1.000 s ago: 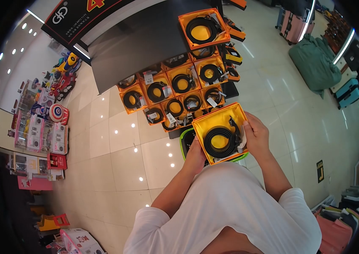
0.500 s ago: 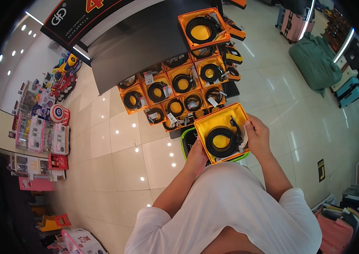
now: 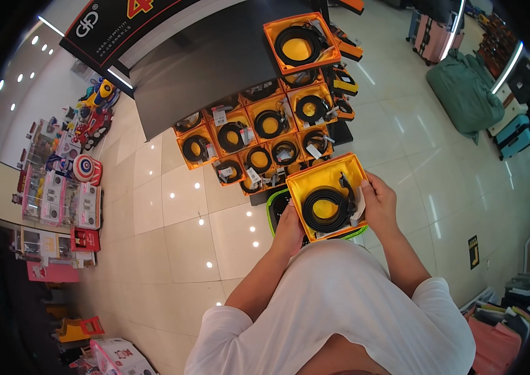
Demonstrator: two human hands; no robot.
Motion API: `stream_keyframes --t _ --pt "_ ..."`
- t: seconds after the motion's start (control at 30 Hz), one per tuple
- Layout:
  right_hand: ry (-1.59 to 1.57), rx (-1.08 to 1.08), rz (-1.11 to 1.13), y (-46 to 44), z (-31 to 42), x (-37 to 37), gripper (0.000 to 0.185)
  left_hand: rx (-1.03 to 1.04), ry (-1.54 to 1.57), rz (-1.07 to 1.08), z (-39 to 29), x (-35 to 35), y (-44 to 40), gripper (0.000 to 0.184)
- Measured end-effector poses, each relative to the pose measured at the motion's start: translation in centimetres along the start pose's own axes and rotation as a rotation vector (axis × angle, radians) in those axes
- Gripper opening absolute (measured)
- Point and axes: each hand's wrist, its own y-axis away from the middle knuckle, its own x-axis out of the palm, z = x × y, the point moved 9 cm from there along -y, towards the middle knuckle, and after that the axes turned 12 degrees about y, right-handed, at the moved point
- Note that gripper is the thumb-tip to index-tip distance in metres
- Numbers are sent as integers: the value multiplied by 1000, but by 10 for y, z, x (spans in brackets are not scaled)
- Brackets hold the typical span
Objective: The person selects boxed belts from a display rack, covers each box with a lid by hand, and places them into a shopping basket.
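Between my two hands is an orange box (image 3: 321, 170) without a lid, tilted towards me. Inside it a coiled black belt (image 3: 324, 209) lies on yellow lining, with a pale tag at its right. My left hand (image 3: 288, 228) grips the box's left side, its fingers partly hidden behind. My right hand (image 3: 379, 201) is closed on the right side, thumb over the edge by the tag. Under the box shows the green rim of a dark basket (image 3: 270, 212). Just beyond stand stacked orange boxes (image 3: 249, 119), each with a coiled black belt.
Another belt box (image 3: 302, 42) sits on the corner of the dark display stand (image 3: 208, 62). Shelves of toys (image 3: 65, 181) line the left side. To the right are a green covered bundle (image 3: 465, 94), suitcases (image 3: 515, 135) and a yellow-black floor sign (image 3: 474, 252).
Hardly anything differs. The held box and both hands have shifted very slightly; the belt stays coiled in it.
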Motion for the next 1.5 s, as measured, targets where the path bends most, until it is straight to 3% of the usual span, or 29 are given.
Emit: stream_keyframes --t 0.23,0.3,0.4,0.73,0.93,1.0,1.2,1.5 --pt "4 50 46 -1 -2 4 28 -94 22 7 7 0 4 55" --pt "11 36 42 -1 0 4 27 -207 223 65 16 7 7 60" --pt "-28 57 67 -2 4 6 26 -207 291 200 13 18 10 64" --pt "-69 20 59 -3 8 7 27 -200 222 166 6 23 10 64" --pt "-95 -2 64 -1 13 6 28 -256 353 272 9 24 10 65" --pt "-108 9 71 -2 14 7 28 -245 318 148 13 14 7 67" --pt "-121 17 81 -3 14 9 28 -146 248 158 10 9 2 66" --pt "-501 248 135 -9 -5 11 26 87 171 -3 -21 -14 -2 66"
